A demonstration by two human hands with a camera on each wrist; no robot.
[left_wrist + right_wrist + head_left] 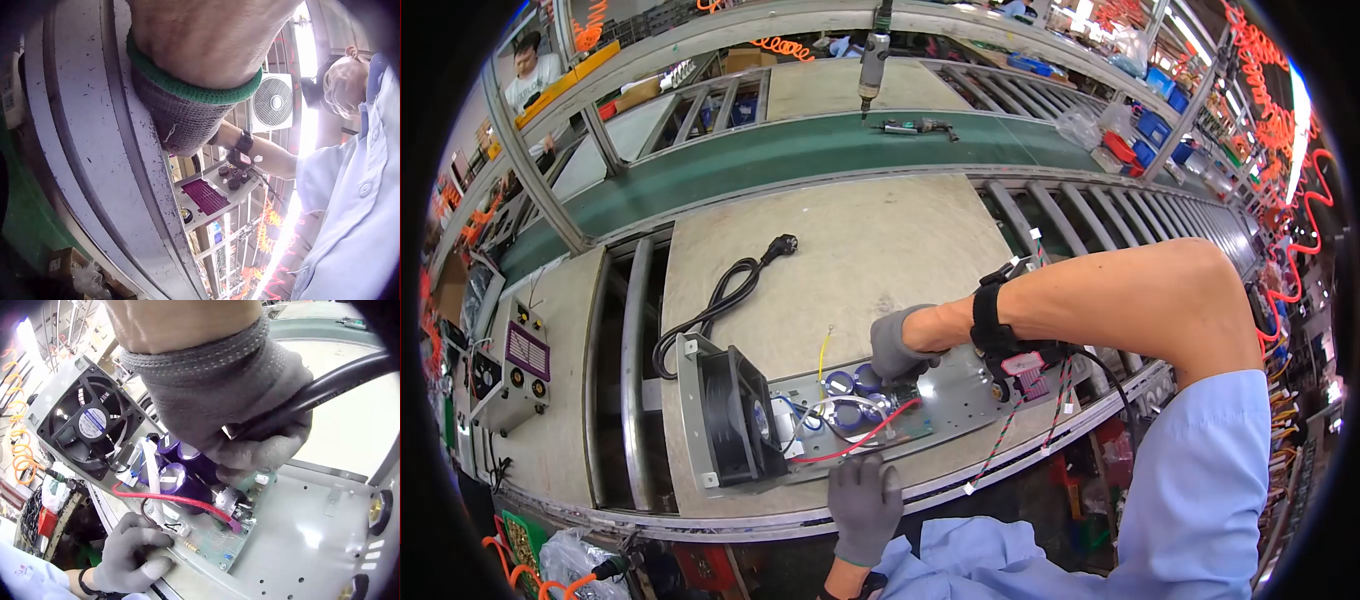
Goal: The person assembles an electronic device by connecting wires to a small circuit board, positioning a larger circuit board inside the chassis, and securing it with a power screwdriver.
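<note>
A grey metal chassis (960, 425) lies on the pale board, with a black fan (87, 422) upright in its left end. Over several purple capacitors (178, 481) is my gloved right hand (900, 345), its fingers curled round a black cable (340, 384) with printed lettering. Those fingertips reach down beside the circuit board (215, 544), partly hidden by the hand. A red wire (169, 497) runs across the capacitors to the board. My gloved left hand (865, 508) rests at the near edge of the chassis, fingers loosely bent, holding nothing; the left wrist view shows mainly its glove cuff (181, 106).
A coiled black power cord (735, 290) lies behind the fan. Twisted wires with white plugs (970, 488) hang over the near rail. A boxed device (525, 365) stands at far left. A powered driver (874, 70) hangs above the green belt (800, 150), where another tool (920, 128) lies.
</note>
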